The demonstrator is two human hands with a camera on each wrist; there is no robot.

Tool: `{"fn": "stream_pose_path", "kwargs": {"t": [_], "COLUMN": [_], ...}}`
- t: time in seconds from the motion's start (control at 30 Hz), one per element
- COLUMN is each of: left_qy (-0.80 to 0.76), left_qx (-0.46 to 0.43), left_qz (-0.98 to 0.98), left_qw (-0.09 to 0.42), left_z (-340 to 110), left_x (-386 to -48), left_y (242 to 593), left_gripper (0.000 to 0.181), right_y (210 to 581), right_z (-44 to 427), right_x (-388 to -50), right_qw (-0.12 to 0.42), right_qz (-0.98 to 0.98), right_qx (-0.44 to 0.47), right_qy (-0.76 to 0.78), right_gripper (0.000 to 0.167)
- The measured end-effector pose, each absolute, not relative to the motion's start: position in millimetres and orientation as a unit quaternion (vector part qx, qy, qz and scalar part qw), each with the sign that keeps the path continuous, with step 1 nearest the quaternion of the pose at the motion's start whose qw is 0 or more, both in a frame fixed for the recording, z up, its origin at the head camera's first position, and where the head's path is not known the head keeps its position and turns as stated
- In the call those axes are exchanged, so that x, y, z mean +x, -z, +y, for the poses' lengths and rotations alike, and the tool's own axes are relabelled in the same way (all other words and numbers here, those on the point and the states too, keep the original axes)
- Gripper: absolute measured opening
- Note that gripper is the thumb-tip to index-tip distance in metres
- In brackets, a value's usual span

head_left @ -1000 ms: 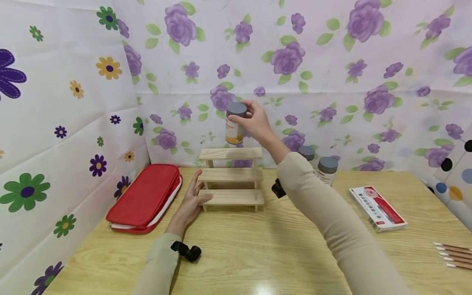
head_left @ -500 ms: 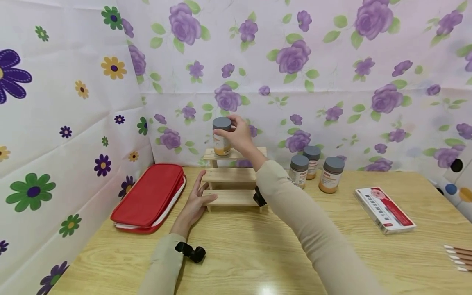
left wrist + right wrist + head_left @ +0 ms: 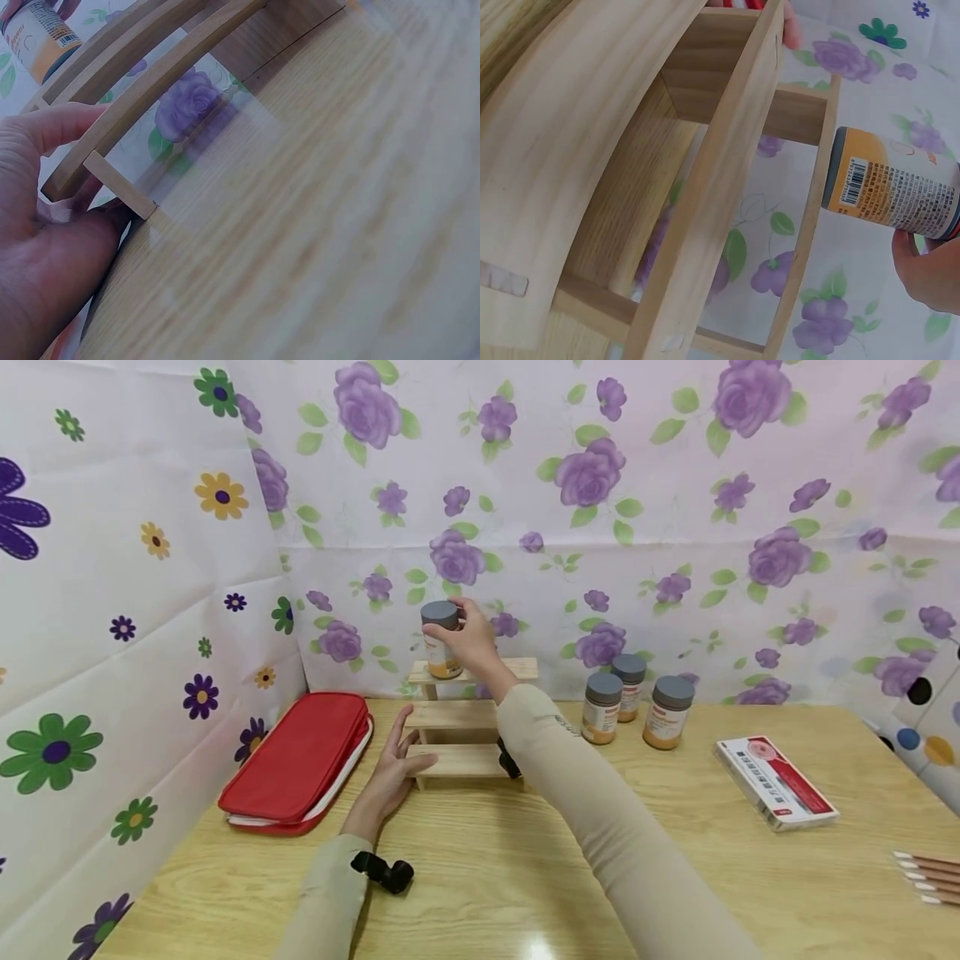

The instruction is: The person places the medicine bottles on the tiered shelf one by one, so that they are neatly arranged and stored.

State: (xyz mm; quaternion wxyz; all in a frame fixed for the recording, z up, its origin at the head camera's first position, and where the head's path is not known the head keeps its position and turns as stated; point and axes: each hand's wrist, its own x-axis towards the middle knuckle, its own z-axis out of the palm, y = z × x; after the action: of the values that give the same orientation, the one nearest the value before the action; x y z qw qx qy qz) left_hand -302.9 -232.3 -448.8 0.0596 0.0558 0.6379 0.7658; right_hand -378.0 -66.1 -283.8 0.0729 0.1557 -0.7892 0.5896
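Observation:
My right hand [image 3: 474, 635] grips a jar [image 3: 444, 656] with a grey lid and a white and orange label, fingers and thumb near the lid. The jar is upright over the left part of the top step of a three-step wooden display stand [image 3: 472, 714]. In the right wrist view the base of the jar [image 3: 892, 180] meets the top step's edge, apparently resting on it. My left hand [image 3: 390, 777] holds the stand's left end. Its thumb lies on the lowest step; in the left wrist view, fingers show below the wooden step [image 3: 150, 97].
Three similar jars stand right of the stand, including a front jar [image 3: 666, 714]. A red zip case [image 3: 296, 760] lies on the left. A flat white and red box [image 3: 776, 783] and several brown sticks with white tips [image 3: 930, 877] lie on the right of the wooden table [image 3: 480, 877].
My right hand has brought the jar down and left, from above the stand to its top step. My left hand has stayed at the stand's left end.

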Motion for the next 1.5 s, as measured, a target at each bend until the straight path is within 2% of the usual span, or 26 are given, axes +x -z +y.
{"fn": "stream_pose_path", "kwargs": {"t": [0.67, 0.93, 1.17, 1.5], "left_qy": [-0.763, -0.765, -0.763, -0.765], "left_qx": [0.049, 0.052, 0.048, 0.054], "left_qz": [0.642, 0.639, 0.642, 0.639], "left_qw": [0.062, 0.050, 0.054, 0.055], "left_z": [-233.0, -233.0, -235.5, -232.5], "left_x": [-301.9, -302.0, -301.9, -303.2], "left_y": [448.1, 448.6, 451.4, 449.2], "left_gripper": [0.097, 0.096, 0.096, 0.097], "right_y": [285.0, 285.3, 290.2, 297.0], "right_z": [-66.0, -54.4, -34.7, 17.4], "right_x": [-377.0, -373.6, -364.8, -348.3], "right_qw": [0.065, 0.078, 0.087, 0.122], "right_qz": [-0.778, -0.776, -0.760, -0.735], "right_qx": [0.158, 0.158, 0.157, 0.146], "right_qy": [-0.605, -0.606, -0.625, -0.651], "right_gripper": [0.074, 0.070, 0.063, 0.058]}}
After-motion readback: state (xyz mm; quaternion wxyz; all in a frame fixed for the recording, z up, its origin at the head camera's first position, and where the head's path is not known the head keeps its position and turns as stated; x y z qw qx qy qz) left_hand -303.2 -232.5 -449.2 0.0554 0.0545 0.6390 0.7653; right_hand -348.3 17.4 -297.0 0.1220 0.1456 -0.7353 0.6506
